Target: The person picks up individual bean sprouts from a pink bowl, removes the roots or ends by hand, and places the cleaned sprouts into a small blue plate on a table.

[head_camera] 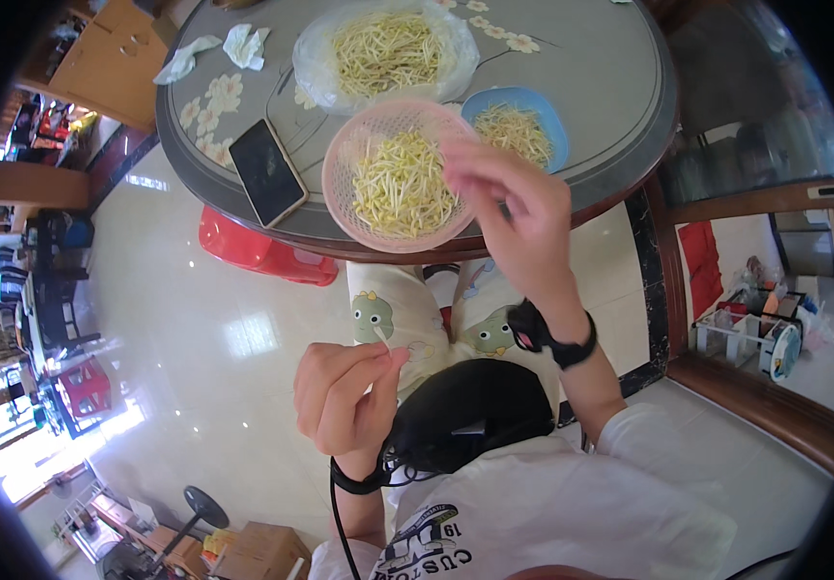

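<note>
Below the table edge, my left hand pinches one pale bean sprout between thumb and fingertips. My right hand hovers over the right rim of a pink plastic colander. Its fingertips are blurred, so whether they hold anything is unclear. Bean sprouts with yellow heads are heaped in the colander. Behind that hand, partly hidden, sits a blue plastic bowl with thin, stringy sprout pieces in it. Farther back, a clear plastic bag lies open around a large pile of sprouts.
A smartphone lies left of the colander on the round grey table. Crumpled tissues are at the back left. A red plastic stool stands partly under the table. A black cable runs from my left wristband.
</note>
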Available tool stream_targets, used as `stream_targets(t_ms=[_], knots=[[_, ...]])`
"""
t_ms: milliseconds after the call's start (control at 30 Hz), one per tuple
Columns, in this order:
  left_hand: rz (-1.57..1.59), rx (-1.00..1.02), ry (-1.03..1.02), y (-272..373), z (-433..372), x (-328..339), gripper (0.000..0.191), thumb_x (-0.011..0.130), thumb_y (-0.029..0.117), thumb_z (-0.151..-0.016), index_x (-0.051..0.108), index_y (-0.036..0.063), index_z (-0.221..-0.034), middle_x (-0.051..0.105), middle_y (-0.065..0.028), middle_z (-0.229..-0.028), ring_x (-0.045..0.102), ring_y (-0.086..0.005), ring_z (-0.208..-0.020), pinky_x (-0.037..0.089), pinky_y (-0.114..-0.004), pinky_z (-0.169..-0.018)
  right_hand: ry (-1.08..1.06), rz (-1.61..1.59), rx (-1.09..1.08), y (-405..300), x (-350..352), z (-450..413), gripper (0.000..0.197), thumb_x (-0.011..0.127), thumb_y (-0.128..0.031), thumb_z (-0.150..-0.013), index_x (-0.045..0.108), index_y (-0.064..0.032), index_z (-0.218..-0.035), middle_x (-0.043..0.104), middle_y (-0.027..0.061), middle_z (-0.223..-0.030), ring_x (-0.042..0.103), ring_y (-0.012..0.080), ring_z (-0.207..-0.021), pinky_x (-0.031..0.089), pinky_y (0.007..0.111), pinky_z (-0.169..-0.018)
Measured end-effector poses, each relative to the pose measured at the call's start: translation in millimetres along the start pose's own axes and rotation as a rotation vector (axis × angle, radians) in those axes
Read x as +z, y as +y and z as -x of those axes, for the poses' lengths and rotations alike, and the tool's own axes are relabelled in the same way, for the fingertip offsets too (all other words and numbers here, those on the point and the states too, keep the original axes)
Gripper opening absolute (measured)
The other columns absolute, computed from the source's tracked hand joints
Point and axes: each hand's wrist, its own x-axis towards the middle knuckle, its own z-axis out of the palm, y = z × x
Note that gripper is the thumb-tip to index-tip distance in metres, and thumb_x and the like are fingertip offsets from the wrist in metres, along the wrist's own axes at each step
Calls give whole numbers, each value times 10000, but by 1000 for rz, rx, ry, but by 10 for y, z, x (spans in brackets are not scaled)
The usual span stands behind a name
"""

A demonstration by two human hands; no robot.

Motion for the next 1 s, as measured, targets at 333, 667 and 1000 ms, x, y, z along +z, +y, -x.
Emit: stream_targets(t_ms=[333, 667, 1000], knots=[[-81, -60, -320, 46, -64, 110, 127, 751, -64, -771, 699, 6, -864, 731, -113, -885, 682, -280, -812, 528, -353, -727, -327, -286, 11, -277, -110, 667, 204, 801, -46, -842, 720, -9, -1026, 731, 112, -1031, 713, 262, -875, 565, 334, -757], [-52, -157, -409, 135, 74, 212, 160, 771, -68, -755, 710, 31, -865, 735, -95, -874, 693, -267, -815, 538, -349, -746, -452, -333, 5, -53, -188, 684, 151, 781, -30, -839, 721, -5, -975, 717, 102, -960, 702, 275, -835, 555, 355, -729], [-104, -176, -303, -22, -25, 157, 541, 444, 408, -1075, 551, 34, -1451, 390, -287, -1579, 368, -496, -1458, 302, -539, -1192, 53, 173, 81, 318, -955, -14, 106, 739, -55, -885, 750, -31, -987, 751, 121, -825, 731, 238, -719, 569, 312, -705]])
